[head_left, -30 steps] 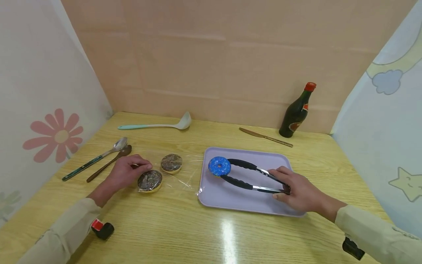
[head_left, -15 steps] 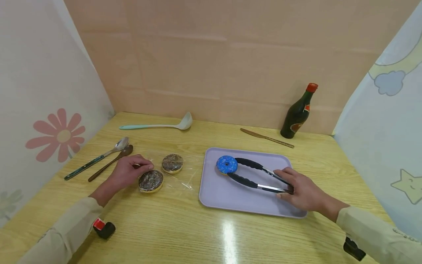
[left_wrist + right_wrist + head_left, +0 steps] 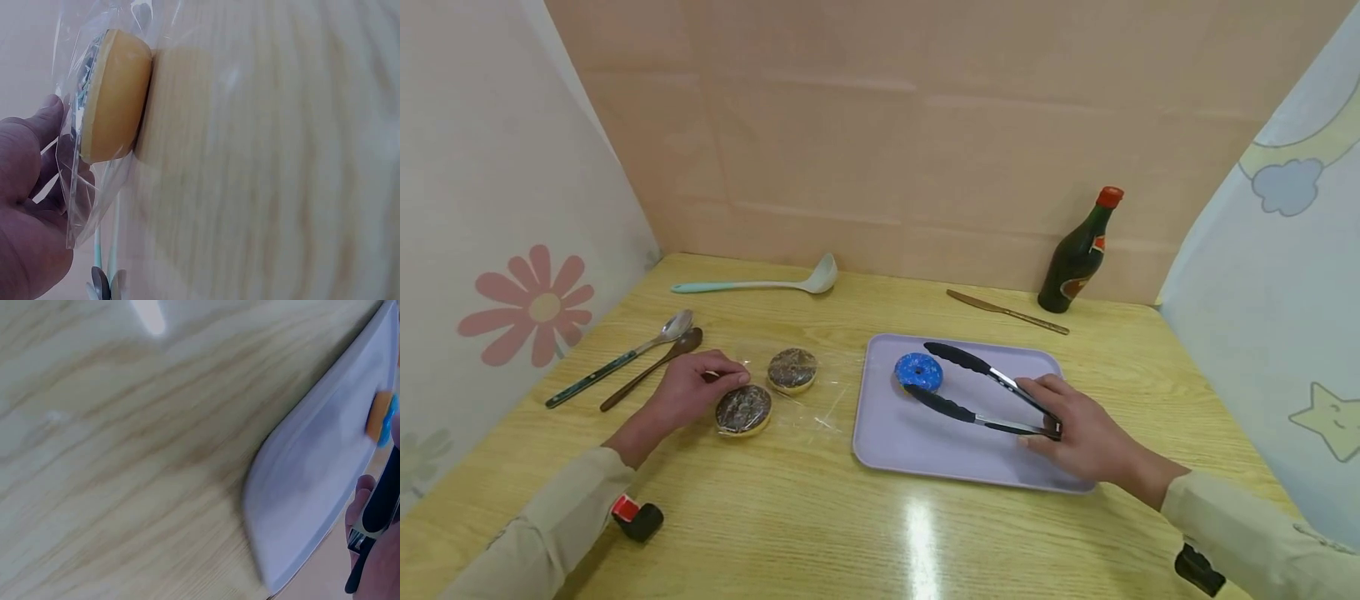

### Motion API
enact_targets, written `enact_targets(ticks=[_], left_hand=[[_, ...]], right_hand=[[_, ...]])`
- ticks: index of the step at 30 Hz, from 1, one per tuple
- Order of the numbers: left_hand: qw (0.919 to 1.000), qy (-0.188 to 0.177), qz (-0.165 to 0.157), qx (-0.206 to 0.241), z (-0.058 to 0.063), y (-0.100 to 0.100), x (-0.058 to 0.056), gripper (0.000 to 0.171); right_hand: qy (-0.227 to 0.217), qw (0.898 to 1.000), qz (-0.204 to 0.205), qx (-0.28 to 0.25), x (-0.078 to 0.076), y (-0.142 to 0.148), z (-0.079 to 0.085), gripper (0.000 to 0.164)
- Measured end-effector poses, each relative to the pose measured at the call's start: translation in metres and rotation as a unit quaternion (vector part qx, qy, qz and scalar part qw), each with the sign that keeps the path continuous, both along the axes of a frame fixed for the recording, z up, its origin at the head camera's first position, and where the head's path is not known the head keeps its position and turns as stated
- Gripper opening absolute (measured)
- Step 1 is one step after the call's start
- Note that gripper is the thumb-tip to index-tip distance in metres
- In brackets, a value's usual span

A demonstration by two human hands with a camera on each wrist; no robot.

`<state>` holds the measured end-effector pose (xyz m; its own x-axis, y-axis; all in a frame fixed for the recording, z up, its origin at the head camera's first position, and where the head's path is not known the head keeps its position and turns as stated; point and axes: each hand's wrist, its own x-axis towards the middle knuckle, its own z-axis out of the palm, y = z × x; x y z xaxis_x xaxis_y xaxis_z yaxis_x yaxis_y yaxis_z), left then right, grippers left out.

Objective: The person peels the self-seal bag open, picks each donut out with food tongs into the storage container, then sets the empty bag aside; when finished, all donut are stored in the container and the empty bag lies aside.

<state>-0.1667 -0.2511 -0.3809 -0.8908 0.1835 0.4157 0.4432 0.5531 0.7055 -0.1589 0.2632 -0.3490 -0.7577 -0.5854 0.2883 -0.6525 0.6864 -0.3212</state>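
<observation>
My right hand [image 3: 1082, 429] grips black-and-silver tongs [image 3: 946, 406] near their hinge end, over the lilac tray [image 3: 917, 450]. The tongs' arms are spread, their tips either side of a blue sprinkled donut [image 3: 917, 367]; one tip overlaps its front edge in the head view. The donut lies on the tray's left part. On the left, my left hand [image 3: 688, 390] pinches the edge of a clear plastic bag [image 3: 78, 206] with thumb and fingers. Inside are two chocolate-topped donuts, the nearer donut [image 3: 743, 410] beside my fingertips and the other donut [image 3: 792, 371] farther back.
A metal spoon [image 3: 676, 325] with a green handle and a brown wooden spoon [image 3: 688, 340] lie at the left. Along the back are a ladle [image 3: 820, 275], a bronze-coloured knife [image 3: 992, 308] and a dark bottle [image 3: 1075, 258] with a red cap. Cloth walls surround the table.
The blue donut shifted right on the tray between the tongs' tips. The tongs then spread apart and let it go. My left hand keeps its place at the bag.
</observation>
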Motion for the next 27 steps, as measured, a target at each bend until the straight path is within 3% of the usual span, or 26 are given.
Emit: enact_targets(ticks=[4, 10, 15, 27], left_hand=[[1.0, 0.003, 0.002, -0.003, 0.0, 0.0, 0.001, 0.006], [1.0, 0.001, -0.006, 0.007, 0.0, 0.0, 0.0, 0.006], [0.9998, 0.008, -0.012, 0.013, -0.003, -0.001, -0.002, 0.005], [0.9999, -0.006, -0.009, 0.012, -0.003, -0.001, -0.002, 0.005]], right_hand=[[-0.008, 1.0, 0.023, -0.006, 0.007, -0.024, 0.002, 0.059], [-0.026, 0.998, 0.048, 0.027, 0.015, -0.06, 0.0, 0.054], [-0.054, 0.997, 0.038, 0.049, 0.014, -0.085, 0.003, 0.056], [-0.071, 0.995, 0.01, 0.071, 0.007, -0.136, 0.005, 0.063]])
